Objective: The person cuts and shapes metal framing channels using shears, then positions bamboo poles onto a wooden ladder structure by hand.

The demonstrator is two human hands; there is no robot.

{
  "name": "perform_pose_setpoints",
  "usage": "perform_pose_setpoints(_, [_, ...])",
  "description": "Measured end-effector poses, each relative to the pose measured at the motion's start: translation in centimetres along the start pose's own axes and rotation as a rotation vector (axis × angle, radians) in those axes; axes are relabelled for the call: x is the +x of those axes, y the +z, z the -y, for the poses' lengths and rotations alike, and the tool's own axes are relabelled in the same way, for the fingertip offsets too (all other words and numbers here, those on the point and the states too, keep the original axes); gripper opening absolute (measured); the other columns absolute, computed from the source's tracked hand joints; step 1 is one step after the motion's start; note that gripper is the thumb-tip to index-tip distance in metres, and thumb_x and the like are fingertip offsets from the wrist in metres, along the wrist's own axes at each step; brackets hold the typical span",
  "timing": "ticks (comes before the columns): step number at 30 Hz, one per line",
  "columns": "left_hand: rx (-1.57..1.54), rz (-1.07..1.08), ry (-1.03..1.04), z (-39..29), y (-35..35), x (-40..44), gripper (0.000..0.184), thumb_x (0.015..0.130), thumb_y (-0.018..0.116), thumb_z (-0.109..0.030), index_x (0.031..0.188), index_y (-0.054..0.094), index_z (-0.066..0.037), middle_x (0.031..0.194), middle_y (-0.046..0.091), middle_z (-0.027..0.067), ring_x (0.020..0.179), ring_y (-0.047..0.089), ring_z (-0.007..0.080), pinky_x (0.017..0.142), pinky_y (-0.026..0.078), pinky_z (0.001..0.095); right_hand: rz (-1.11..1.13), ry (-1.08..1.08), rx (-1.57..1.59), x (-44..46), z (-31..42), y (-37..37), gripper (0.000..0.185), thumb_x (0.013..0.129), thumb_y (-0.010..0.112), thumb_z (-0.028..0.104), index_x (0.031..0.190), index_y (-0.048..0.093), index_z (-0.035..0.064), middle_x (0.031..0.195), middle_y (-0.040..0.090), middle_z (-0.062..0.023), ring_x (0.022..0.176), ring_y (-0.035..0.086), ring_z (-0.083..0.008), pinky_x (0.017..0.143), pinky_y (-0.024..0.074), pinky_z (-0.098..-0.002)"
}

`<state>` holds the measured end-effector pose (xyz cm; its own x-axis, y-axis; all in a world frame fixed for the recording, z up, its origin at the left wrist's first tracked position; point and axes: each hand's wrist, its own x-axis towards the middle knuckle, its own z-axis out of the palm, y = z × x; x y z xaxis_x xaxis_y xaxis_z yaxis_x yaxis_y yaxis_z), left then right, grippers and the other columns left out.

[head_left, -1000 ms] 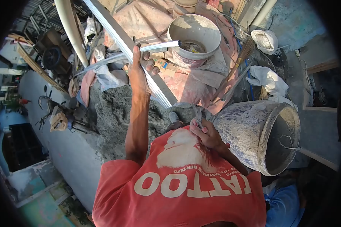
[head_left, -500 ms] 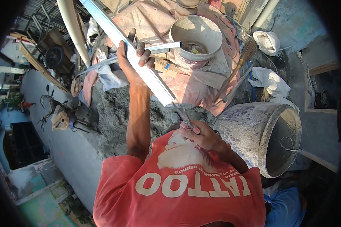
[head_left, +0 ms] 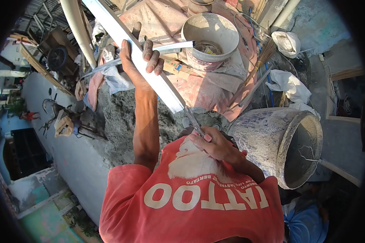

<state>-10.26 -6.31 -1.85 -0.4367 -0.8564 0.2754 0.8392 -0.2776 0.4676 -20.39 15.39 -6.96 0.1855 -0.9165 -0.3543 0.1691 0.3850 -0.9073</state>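
Observation:
My left hand [head_left: 144, 60] is wrapped around a long white metal channel [head_left: 163, 91] that runs from the top left down to the middle. In my right hand [head_left: 213, 143] is a pair of tin snips [head_left: 194, 118] with pinkish-red grips. Their blades meet the lower end of the channel; whether they bite into the metal I cannot make out. Behind the left hand, another thin metal profile [head_left: 176, 47] lies crosswise, partly hidden.
A dirty white bucket [head_left: 190, 36] stands on a pinkish tarp [head_left: 154, 18] ahead. At the right lies a large cement-crusted drum [head_left: 255, 129] on its side. White sacks [head_left: 290, 87] and a broom [head_left: 265, 52] are beyond it. A bicycle [head_left: 65, 113] stands at the left.
The channel's lower end and my left hand have shifted slightly left. The snips have moved with it, and the right hand has turned a little around their grips.

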Motion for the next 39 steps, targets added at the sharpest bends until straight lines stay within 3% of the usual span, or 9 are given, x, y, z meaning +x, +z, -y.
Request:
perform_pose_setpoints(4, [0.063, 0.076, 0.016, -0.2, -0.1, 0.1, 0.05, 0.093, 0.035, -0.037, 0.132, 0.034, -0.006, 0.057, 0.04, 0.0006, 0.035, 0.039, 0.0062, 0.031, 0.044, 0.0196, -0.048, -0.016, -0.011, 0.2, -0.7, 0.1, 0.043, 0.084, 0.059, 0.039, 0.063, 0.047, 0.0025, 0.058, 0.038, 0.0007, 0.059, 0.034, -0.0084, 0.053, 0.0307, -0.0276])
perform_pose_setpoints(16, [0.09, 0.058, -0.007, -0.1, 0.2, 0.1, 0.049, 0.093, 0.035, -0.034, 0.132, 0.034, -0.006, 0.057, 0.04, 0.0023, 0.035, 0.038, 0.0082, 0.031, 0.042, 0.0222, -0.121, -0.096, -0.154, 0.8, -0.9, 0.0, 0.044, 0.083, 0.061, 0.036, 0.06, 0.045, 0.0025, 0.053, 0.034, 0.0003, 0.054, 0.032, -0.0092, 0.049, 0.0292, -0.0293])
perform_pose_setpoints(19, [0.101, -0.038, -0.012, 0.0, 0.6, -0.1, 0.048, 0.092, 0.034, -0.037, 0.13, 0.036, -0.008, 0.054, 0.037, 0.0013, 0.031, 0.031, 0.0079, 0.027, 0.034, 0.0215, -0.149, -0.118, -0.204, 0.7, -0.8, 0.0, 0.043, 0.083, 0.061, 0.035, 0.06, 0.045, 0.0024, 0.053, 0.034, 0.0004, 0.055, 0.032, -0.0092, 0.049, 0.0292, -0.0294])
perform_pose_setpoints(28, [0.131, -0.022, 0.016, 0.1, 0.5, -0.5, 0.051, 0.092, 0.035, -0.038, 0.133, 0.032, -0.008, 0.054, 0.036, 0.0012, 0.032, 0.031, 0.0079, 0.027, 0.033, 0.0214, -0.029, -0.01, -0.049, 0.7, -1.2, -0.2, 0.038, 0.085, 0.058, 0.034, 0.064, 0.049, 0.0034, 0.055, 0.036, 0.0018, 0.056, 0.032, -0.0087, 0.051, 0.0293, -0.0296])
perform_pose_setpoints(30, [0.081, 0.08, 0.022, 0.1, 0.2, -0.6, 0.048, 0.093, 0.037, -0.032, 0.132, 0.03, -0.005, 0.056, 0.039, 0.0017, 0.034, 0.038, 0.0074, 0.03, 0.042, 0.0207, 0.005, 0.0, -0.017, 0.7, -1.0, -0.3, 0.038, 0.086, 0.057, 0.033, 0.064, 0.048, 0.004, 0.055, 0.036, 0.0024, 0.056, 0.032, -0.0081, 0.051, 0.0289, -0.0291])
perform_pose_setpoints(39, [0.027, 0.123, 0.003, 0.5, -0.4, -1.1, 0.051, 0.093, 0.037, -0.034, 0.135, 0.027, -0.005, 0.058, 0.041, 0.0029, 0.034, 0.041, 0.0076, 0.029, 0.043, 0.021, 0.024, -0.017, -0.026, 0.6, -1.9, -0.2, 0.039, 0.085, 0.058, 0.033, 0.06, 0.046, 0.0056, 0.054, 0.033, 0.0037, 0.054, 0.03, -0.0063, 0.047, 0.0262, -0.0277])
